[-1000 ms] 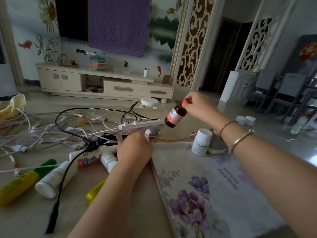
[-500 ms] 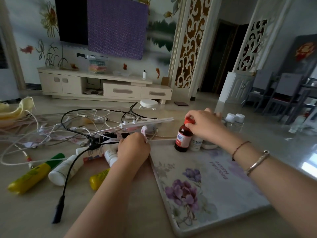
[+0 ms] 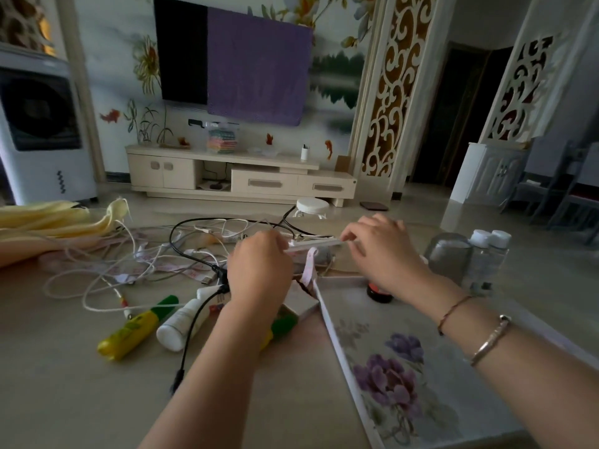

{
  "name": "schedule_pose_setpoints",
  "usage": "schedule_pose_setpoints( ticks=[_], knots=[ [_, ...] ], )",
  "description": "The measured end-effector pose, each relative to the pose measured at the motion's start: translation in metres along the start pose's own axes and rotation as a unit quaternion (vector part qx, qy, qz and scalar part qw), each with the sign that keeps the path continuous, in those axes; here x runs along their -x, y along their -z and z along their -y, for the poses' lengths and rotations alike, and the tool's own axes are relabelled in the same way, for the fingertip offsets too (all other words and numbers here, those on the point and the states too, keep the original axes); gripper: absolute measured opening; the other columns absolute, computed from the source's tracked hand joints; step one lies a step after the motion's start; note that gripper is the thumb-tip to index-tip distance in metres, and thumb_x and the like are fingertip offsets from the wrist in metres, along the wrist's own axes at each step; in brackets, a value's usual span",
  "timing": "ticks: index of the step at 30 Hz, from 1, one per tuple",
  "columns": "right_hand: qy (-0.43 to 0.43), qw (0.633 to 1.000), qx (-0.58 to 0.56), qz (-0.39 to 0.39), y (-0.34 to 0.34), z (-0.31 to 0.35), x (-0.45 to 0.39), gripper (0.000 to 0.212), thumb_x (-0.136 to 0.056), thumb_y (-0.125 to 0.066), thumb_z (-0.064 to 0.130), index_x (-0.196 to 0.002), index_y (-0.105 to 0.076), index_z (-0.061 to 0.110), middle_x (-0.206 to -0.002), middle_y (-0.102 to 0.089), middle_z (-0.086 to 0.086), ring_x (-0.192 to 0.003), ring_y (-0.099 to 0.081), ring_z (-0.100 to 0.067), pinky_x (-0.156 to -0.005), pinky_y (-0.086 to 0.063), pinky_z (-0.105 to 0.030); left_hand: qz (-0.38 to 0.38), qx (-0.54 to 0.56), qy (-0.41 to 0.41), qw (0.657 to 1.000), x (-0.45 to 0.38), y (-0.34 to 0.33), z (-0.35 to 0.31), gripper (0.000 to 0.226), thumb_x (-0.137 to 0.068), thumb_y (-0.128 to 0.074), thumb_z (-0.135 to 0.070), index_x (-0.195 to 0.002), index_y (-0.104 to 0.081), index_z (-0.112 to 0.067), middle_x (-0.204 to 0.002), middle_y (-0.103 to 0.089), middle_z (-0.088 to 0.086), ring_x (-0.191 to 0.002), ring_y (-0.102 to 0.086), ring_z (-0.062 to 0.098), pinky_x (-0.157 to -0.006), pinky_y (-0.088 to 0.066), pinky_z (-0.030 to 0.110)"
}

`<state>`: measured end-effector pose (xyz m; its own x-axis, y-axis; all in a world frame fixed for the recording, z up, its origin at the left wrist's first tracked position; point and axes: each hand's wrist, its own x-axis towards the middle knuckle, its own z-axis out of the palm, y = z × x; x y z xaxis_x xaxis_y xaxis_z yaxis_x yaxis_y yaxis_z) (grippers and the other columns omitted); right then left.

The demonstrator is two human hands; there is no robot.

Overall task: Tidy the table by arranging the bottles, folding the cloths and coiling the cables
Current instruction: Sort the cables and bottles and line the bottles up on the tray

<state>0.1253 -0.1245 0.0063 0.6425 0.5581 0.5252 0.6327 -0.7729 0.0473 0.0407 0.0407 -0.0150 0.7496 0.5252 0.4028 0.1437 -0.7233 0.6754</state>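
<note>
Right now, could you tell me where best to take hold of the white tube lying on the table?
Grip the white tube round its middle, coming from above. It lies flat, cap end toward the camera, with a black cable draped across it, so lift it clear of that.

Smooth, glossy stone-like table (image 3: 58,400); soft yellow cloth (image 3: 48,222); glossy plastic bottles (image 3: 181,322); clear plastic bottles (image 3: 489,257) beyond the fingers.

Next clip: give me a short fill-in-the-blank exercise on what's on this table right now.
1. The tray is printed with ____ flowers.
2. The white tube lies between two yellow-and-____ tubes.
3. Both hands, left hand and right hand, reach the white power ____.
4. The folded cloth at the far left is pale ____.

Missing words: purple; green; strip; yellow
</note>
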Motion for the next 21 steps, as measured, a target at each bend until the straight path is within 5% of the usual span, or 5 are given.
schedule_pose_setpoints(
  ticks=[8,18,21],
  knots=[
    [0.048,0.988,-0.125,0.079,-0.028,0.061,-0.018,0.020,-0.094,-0.051,0.016,-0.097,-0.069,0.025,-0.101,-0.068,0.009,-0.100,-0.054,-0.013,-0.090,-0.046,-0.036,0.019,-0.118,0.067,0.991,-0.008,0.056,0.071,0.021,-0.088,-0.047,-0.011,-0.097,-0.065,-0.018,-0.104,-0.066,0.009,-0.099,-0.058,0.032,-0.086,-0.049,0.040],
    [0.024,0.984,0.026,0.176,-0.052,0.073,-0.043,0.017,-0.090,-0.050,0.011,-0.097,-0.056,0.025,-0.108,-0.061,0.000,-0.108,-0.052,-0.023,-0.096,-0.038,-0.038,0.134,-0.060,0.066,0.987,-0.010,0.050,0.090,0.008,-0.086,-0.061,-0.027,-0.083,-0.065,-0.021,-0.099,-0.068,0.008,-0.098,-0.061,0.029,-0.089,-0.051,0.040],
    [0.043,0.975,0.064,0.208,-0.057,0.072,-0.052,0.024,-0.089,-0.048,0.008,-0.103,-0.053,0.026,-0.115,-0.059,-0.002,-0.113,-0.047,-0.025,-0.096,-0.036,-0.040,0.170,-0.048,0.061,0.982,-0.011,0.049,0.091,0.024,-0.085,-0.066,-0.039,-0.066,-0.057,-0.028,-0.087,-0.068,0.003,-0.093,-0.063,0.025,-0.089,-0.051,0.041]
  ],
)
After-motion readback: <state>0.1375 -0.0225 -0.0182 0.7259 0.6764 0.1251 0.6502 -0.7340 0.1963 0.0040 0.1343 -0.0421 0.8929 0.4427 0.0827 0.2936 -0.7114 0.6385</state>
